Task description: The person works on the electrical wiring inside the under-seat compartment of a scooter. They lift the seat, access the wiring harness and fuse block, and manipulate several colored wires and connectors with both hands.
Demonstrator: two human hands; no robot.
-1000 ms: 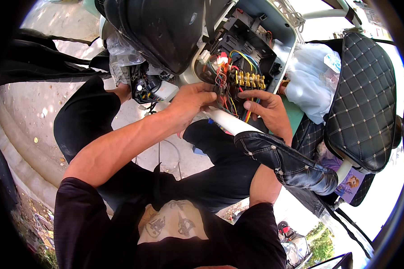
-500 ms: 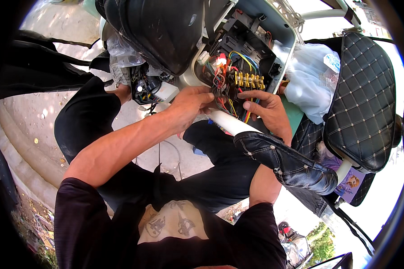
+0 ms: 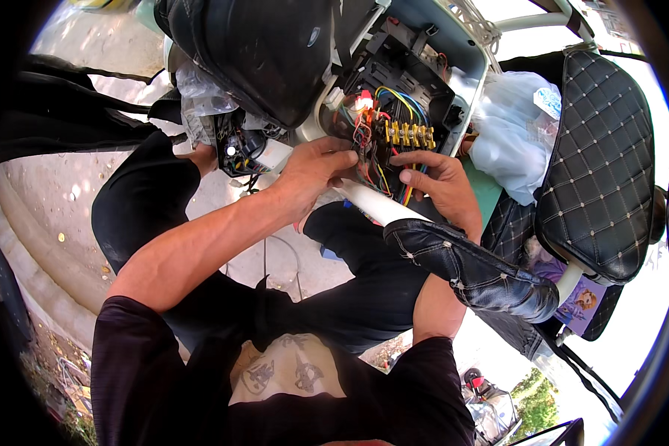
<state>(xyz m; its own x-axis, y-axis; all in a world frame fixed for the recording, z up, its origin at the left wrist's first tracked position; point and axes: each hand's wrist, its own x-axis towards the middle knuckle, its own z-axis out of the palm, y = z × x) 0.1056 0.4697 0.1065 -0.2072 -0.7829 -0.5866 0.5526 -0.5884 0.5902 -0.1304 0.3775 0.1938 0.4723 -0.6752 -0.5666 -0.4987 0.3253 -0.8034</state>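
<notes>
An open electrical compartment of a small vehicle is in front of me, full of coloured wires and a row of yellow-tipped terminals. My left hand reaches in from the left, its fingers pinching into the wire bundle just below the terminals. My right hand sits on the right side of the bundle, thumb pressed close under the terminal row, fingers curled around wires. The fingertips of both hands are partly hidden among the wires. A white tube of the frame runs under both hands.
A black body panel hangs over the compartment on the left. A quilted black seat stands at the right with a clear plastic bag beside it. A quilted black armrest pad crosses my right forearm. Concrete ground lies to the left.
My left hand has edged a little further right into the wire bundle. My right hand has stayed at the wires under the terminals.
</notes>
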